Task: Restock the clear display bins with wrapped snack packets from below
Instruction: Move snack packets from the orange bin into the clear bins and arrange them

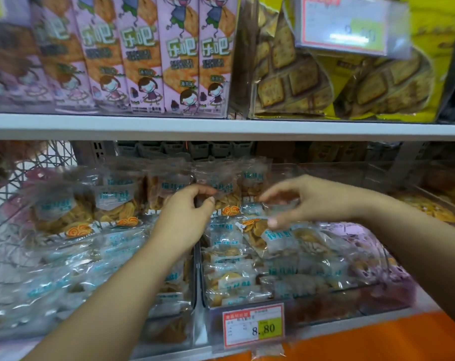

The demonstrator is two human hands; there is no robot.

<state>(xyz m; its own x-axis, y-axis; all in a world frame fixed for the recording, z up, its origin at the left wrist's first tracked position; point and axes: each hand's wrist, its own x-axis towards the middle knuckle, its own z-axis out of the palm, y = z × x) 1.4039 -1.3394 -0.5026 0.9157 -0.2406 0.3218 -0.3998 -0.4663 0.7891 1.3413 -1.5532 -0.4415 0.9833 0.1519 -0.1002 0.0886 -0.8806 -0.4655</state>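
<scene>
My left hand pinched a clear-wrapped packet of golden swirl biscuits, standing it at the back of the clear plastic display bin. My right hand hovered curled beside it; I couldn't tell its grip. Next, I judged, straighten that row.

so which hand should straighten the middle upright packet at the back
Left. The left hand pinches the upright clear wrapped snack packet, while the right hand is off to its side.

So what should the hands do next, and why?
Probably settle the packet upright into the back row: the left hand pinches its top, that row already stands upright, and the right hand sits close by to steady it.
</scene>
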